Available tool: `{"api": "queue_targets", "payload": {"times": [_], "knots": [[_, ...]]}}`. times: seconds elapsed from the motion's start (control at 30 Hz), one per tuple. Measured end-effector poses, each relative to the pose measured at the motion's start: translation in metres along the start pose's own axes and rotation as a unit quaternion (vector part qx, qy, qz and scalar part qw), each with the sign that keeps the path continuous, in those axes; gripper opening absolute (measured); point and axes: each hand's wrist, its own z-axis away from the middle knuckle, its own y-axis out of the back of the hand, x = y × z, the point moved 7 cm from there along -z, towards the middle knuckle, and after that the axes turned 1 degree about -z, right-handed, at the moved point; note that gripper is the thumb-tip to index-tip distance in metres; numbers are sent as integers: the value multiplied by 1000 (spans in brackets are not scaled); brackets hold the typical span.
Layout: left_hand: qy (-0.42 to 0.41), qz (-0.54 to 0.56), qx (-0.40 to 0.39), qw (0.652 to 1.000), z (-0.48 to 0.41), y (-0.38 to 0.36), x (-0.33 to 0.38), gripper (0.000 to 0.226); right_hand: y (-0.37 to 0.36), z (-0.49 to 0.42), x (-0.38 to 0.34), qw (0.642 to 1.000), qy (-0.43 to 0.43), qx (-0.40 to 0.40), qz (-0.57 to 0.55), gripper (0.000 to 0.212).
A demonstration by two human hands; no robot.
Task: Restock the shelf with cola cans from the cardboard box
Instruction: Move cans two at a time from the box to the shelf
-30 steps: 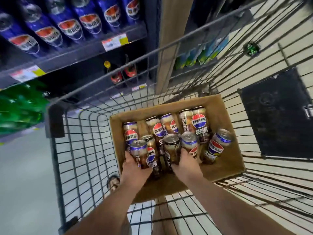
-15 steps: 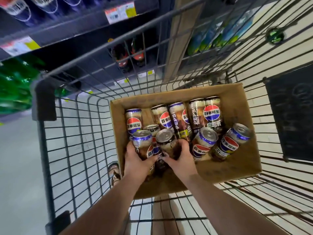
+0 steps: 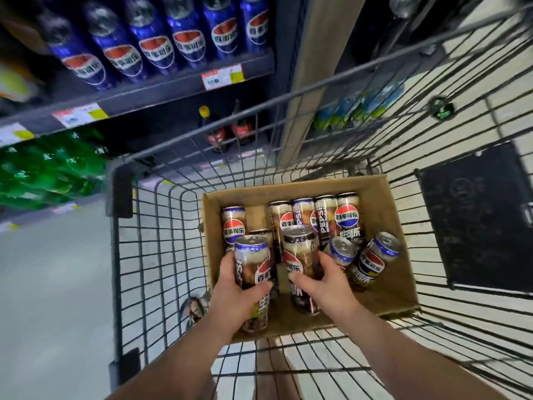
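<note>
While the left hand (image 3: pixel 240 295) and right hand (image 3: pixel 327 285) each grip one, the cola cans (image 3: pixel 347 219) look tall and brown-sided.

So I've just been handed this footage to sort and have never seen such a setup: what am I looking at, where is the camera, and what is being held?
There is no machine here. A person wears a wide-angle camera on the head, aimed forward and down, so the one current picture shows their own bare arms reaching out.

The left hand has its grip round a Pepsi can. The right hand has its grip round a second can. Both cans look raised above the others.

Beneath them an open cardboard box sits in a wire shopping cart. Other cans stand along its far side, and two tilted cans lean at its right.

Beyond the cart is a store shelf carrying blue Pepsi drinks, with green bottles at the lower left.
</note>
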Motion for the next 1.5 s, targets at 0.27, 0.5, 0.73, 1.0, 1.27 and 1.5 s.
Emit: {"api": "queue_targets", "payload": {"times": [0.27,0.5,0.73,1.0,1.27,1.5], "knots": [[-83,104,7,991,103,55,84,64,12,107,-114,995,82,-52,-37,25],[-170,225,76,956,193,147,118,69,-44,185,-211,976,190,-100,31,26],[-239,309,163,906,268,277,83,77,-170,259,-280,936,279,-194,88,20],[-301,335,269,851,375,475,-14,72,-397,368,-302,882,342,-303,117,53],[-326,374,361,790,452,634,-102,44,-593,453,-297,841,353,-391,121,67],[-315,411,394,759,458,727,-137,62,-697,482,-335,814,366,-441,99,54]]}}
